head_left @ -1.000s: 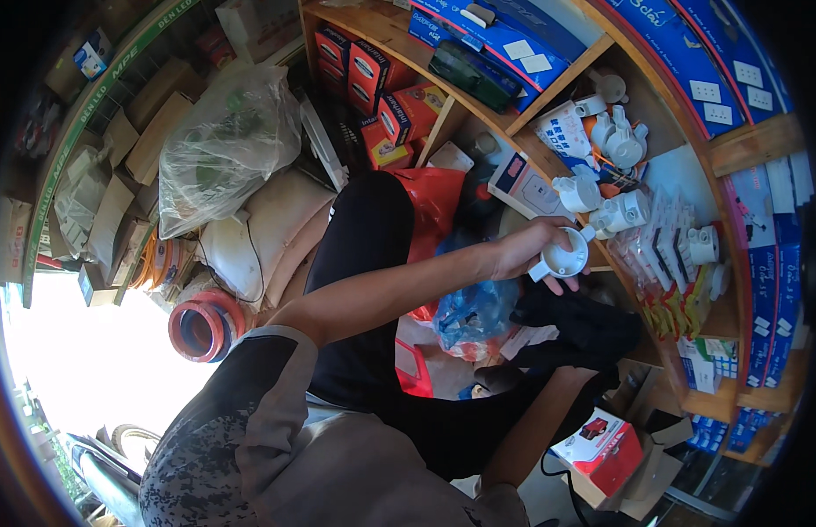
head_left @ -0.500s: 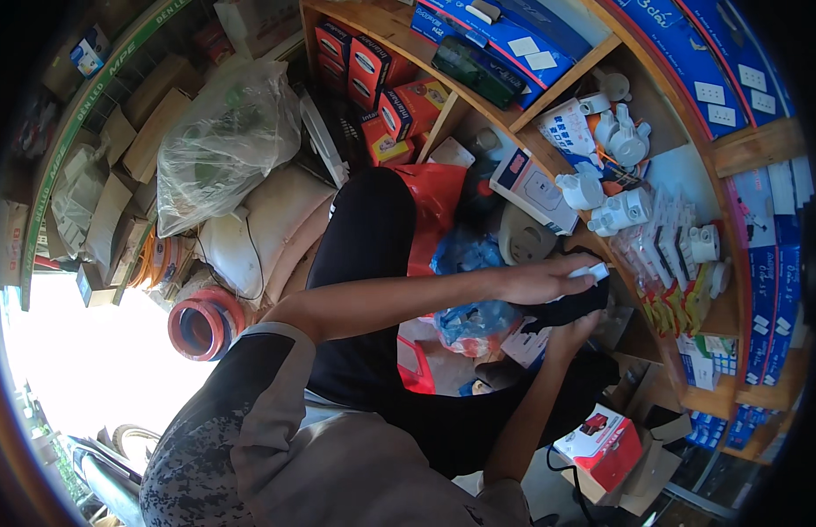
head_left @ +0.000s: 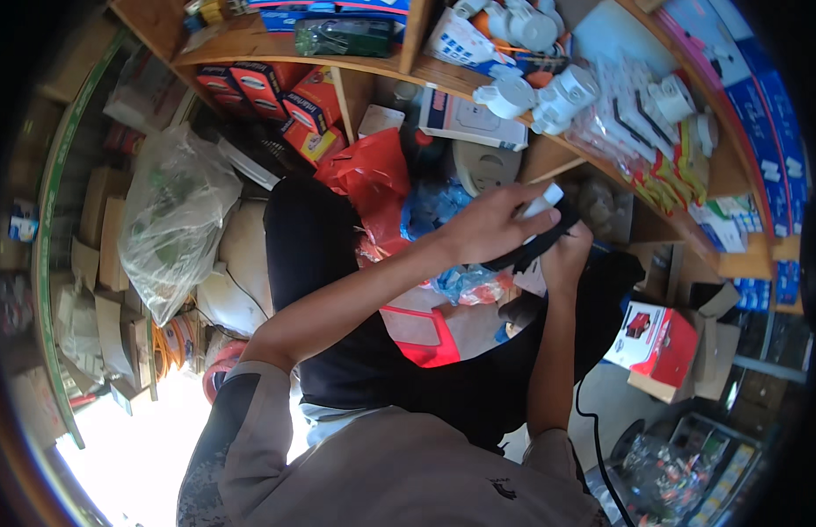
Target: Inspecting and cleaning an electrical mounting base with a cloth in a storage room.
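My left hand (head_left: 497, 220) is closed around a white plastic piece (head_left: 543, 200), only partly visible above my thumb, together with a black cloth-like item (head_left: 535, 246). My right hand (head_left: 562, 255) grips that black item just right of and below my left hand. Both forearms reach forward over my black-trousered legs (head_left: 311, 246). Just beyond my hands lie a crumpled blue plastic bag (head_left: 421, 211), a red plastic bag (head_left: 373, 176) and a greyish moulded object (head_left: 482, 167).
Wooden shelves (head_left: 540, 154) hold white fittings (head_left: 570, 92), red boxes (head_left: 258, 92) and blue boxes (head_left: 750, 132). A clear plastic bundle (head_left: 170, 220) is at left, a red-and-white box (head_left: 654, 351) at right, a black cable (head_left: 588, 413) and a cluttered tray (head_left: 680, 461) at lower right.
My left hand has turned over with the white piece. My right hand has risen to meet it, bringing the black item up. The view has shifted, with the shelves now higher in frame.
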`<state>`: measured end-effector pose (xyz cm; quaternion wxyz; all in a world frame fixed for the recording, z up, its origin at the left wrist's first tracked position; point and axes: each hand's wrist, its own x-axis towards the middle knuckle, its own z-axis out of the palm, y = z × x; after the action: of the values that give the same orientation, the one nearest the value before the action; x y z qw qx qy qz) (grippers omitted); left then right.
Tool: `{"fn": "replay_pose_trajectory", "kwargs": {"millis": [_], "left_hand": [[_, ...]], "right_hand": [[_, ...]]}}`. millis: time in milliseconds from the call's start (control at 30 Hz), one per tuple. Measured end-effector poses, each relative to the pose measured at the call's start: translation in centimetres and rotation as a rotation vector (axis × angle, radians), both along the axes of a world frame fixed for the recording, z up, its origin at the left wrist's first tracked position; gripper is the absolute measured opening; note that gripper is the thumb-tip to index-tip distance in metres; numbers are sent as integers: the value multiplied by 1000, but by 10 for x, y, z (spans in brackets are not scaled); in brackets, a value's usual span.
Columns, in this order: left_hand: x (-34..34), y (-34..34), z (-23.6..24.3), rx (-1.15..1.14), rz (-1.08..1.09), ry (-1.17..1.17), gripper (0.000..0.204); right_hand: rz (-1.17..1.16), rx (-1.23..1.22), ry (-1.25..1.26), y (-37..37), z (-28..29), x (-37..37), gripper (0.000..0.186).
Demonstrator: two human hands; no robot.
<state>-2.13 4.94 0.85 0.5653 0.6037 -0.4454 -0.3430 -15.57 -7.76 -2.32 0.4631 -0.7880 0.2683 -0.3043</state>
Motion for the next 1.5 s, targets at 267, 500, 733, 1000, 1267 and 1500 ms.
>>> {"fn": "replay_pose_trajectory", "kwargs": {"millis": [267, 500, 733, 1000, 1267, 1500], "left_hand": [[5, -20, -14, 50, 377, -56, 43], [44, -26, -30, 1, 172, 940, 51], [6, -28, -2, -12, 117, 1000, 43], [26, -23, -15, -121, 400, -33, 43], [55, -33, -33, -144, 359, 469, 45], [18, -18, -34, -185, 61, 887, 44]], "right_hand": [[-76, -276, -66, 1, 1, 15, 17], [40, -43, -405, -13, 34, -19, 37], [266, -451, 69, 11, 7, 0, 56], [344, -444, -118, 25, 0, 19, 32], [342, 270, -367, 33, 33, -1, 35], [200, -567, -151, 34, -10, 19, 43]]}}
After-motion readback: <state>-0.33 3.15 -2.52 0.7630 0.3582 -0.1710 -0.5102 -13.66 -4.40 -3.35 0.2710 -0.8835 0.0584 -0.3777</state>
